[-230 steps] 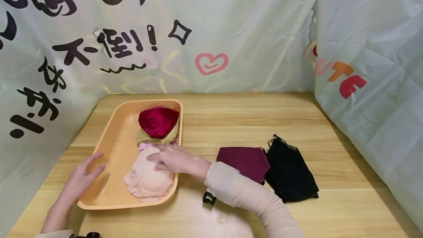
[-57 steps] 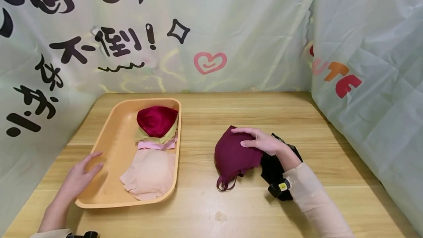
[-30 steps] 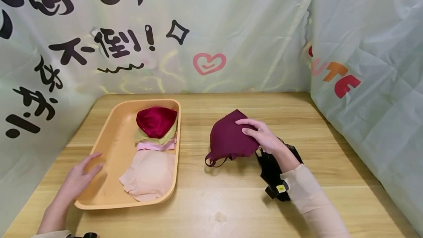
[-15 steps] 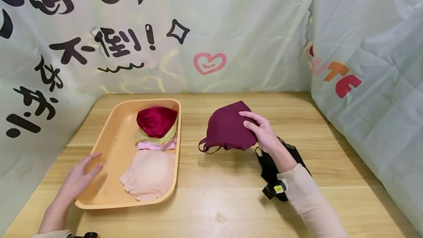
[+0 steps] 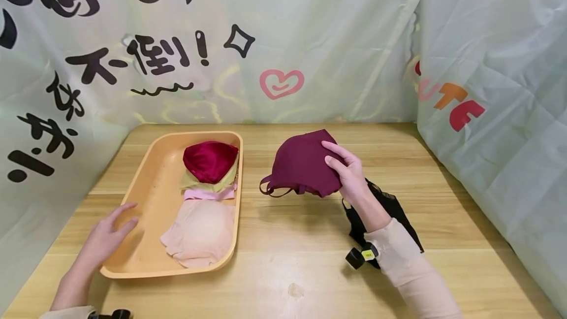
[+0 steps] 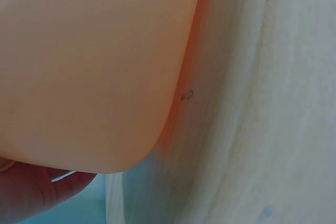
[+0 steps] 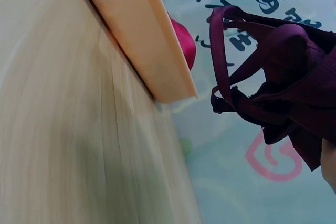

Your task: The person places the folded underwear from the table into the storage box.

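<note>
In the head view my right hand pinches a folded burgundy bra by its right end, thumb and fingers on the cup. The bra hangs above the table, its strap loops drooping at the left; the right wrist view shows the straps close up. My left hand lies at the left rim of the orange tray, fingers loosely bent; its grip on the rim is not plain. Inside the tray's right half are a dark red velvet bra, yellowish and lilac pieces beneath or below it, and a pale pink bra.
A folded black garment, probably a bra or camisole, lies on the wooden table, partly behind my right forearm. Printed cloth curtains stand along the back and sides. A small black device sits on my right wrist.
My right hand has left the pale pink bra in the tray, taken hold of the burgundy bra and raised it off the table, moving it away and slightly left. My left hand stays put.
</note>
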Available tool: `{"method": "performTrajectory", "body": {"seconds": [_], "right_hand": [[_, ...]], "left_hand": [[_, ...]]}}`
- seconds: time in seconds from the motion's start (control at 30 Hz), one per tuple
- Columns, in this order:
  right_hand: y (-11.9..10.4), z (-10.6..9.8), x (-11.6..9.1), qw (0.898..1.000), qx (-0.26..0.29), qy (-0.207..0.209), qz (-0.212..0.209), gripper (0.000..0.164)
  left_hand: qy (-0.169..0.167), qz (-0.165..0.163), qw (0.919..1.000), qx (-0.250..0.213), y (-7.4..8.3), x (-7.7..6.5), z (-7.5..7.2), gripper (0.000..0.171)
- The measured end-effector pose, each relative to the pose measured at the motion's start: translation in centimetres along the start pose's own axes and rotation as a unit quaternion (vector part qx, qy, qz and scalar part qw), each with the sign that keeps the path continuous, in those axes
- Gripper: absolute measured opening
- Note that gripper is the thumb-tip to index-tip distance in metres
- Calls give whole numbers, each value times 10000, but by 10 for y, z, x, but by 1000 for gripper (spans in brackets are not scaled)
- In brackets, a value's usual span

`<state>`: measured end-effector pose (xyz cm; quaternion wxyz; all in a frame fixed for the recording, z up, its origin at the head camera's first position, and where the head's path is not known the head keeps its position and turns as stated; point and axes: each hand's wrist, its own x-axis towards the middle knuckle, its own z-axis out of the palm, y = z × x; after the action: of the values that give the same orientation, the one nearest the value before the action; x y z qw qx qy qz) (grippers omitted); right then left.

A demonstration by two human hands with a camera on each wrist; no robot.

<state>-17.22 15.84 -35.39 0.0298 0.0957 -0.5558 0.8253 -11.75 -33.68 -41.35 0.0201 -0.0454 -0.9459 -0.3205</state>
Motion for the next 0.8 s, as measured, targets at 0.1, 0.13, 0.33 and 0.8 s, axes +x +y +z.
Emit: {"method": "performTrajectory", "body": {"seconds": [0.1, 0.13, 0.33, 0.8], "right_hand": [[2, 6, 1, 10000, 57, -5, -3, 39], [2, 8, 1, 10000, 79, -11, 12, 39], [7, 25, 2, 9995, 242, -151, 113, 39], [20, 65, 7, 9969, 537, -561, 88, 40]], "left_hand": [[29, 9, 10000, 39, 0, 0, -1, 46], [26, 13, 10000, 43, 0, 0, 0, 46], [35, 46, 10000, 16, -1, -1, 0, 46], [70, 38, 10000, 47, -1, 0, 1, 44]]}}
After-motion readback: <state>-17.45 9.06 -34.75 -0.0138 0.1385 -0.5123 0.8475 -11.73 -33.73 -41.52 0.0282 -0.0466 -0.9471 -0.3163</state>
